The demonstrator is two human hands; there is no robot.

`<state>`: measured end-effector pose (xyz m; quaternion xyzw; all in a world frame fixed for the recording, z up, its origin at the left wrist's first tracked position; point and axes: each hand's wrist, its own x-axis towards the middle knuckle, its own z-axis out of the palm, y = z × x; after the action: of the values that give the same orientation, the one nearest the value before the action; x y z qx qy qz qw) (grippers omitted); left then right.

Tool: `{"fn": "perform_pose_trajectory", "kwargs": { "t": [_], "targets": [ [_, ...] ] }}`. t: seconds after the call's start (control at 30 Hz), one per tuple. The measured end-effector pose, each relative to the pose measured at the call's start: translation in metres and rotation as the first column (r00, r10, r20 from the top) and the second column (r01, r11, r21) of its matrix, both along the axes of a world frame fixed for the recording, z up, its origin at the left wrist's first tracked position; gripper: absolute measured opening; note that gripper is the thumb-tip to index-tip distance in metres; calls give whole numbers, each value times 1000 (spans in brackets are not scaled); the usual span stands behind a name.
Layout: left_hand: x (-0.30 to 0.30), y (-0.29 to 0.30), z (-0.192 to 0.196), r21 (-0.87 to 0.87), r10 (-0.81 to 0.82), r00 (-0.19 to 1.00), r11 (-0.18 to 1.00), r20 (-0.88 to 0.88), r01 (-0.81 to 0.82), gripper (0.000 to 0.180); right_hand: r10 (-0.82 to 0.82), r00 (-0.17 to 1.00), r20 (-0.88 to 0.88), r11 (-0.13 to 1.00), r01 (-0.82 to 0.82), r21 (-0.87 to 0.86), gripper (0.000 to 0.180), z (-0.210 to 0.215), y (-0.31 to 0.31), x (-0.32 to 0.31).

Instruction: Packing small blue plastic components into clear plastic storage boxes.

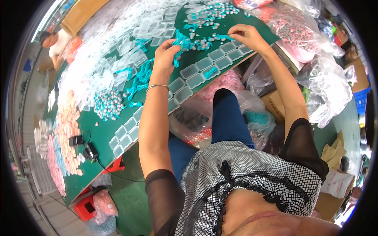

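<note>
My left hand (167, 53) is closed around a bunch of turquoise cords (182, 41), held over the green table just beyond a row of clear plastic boxes. My right hand (247, 36), further right, pinches the end of a turquoise cord (223, 37) between thumb and fingertips. Small grey-and-turquoise plugs (202, 44), apparently tied to the cords, lie between the two hands. Open clear boxes (189, 71) stand in a double row along the near table edge. One of these boxes holds a small turquoise cord bundle (210, 72).
Heaps of clear plastic boxes (122, 59) cover the table's far left. A pile of plugs (108, 105) and peach-coloured pieces (67, 129) lie left, near a black power adapter (90, 151). Filled plastic bags (295, 29) crowd the right. Another person (59, 43) is at far left.
</note>
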<state>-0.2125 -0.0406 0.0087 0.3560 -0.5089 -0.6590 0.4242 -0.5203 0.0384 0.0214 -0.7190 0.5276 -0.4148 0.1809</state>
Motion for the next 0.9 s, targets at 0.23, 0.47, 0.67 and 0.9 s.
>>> {"fn": "perform_pose_trajectory", "kwargs": {
  "t": [0.23, 0.47, 0.67, 0.9],
  "targets": [
    [-56, 17, 2, 169, -117, 973, 974, -199, 151, 28, 93, 994, -60, 991, -86, 100, 14, -10, 25, -65],
    [-83, 25, -3, 200, -210, 943, 943, -257, 265, 31, 178, 933, -313, 981, -193, -16, 11, -17, 22, -69],
    [-94, 28, -7, 246, -207, 922, 924, -326, 294, 34, 65, 845, -531, 984, -143, -108, 10, -20, 18, -63],
    [-101, 19, -16, 266, -239, 848, 878, -473, 397, 30, 39, 932, -359, 967, -126, -221, 28, -8, 16, -22]
  ]
}}
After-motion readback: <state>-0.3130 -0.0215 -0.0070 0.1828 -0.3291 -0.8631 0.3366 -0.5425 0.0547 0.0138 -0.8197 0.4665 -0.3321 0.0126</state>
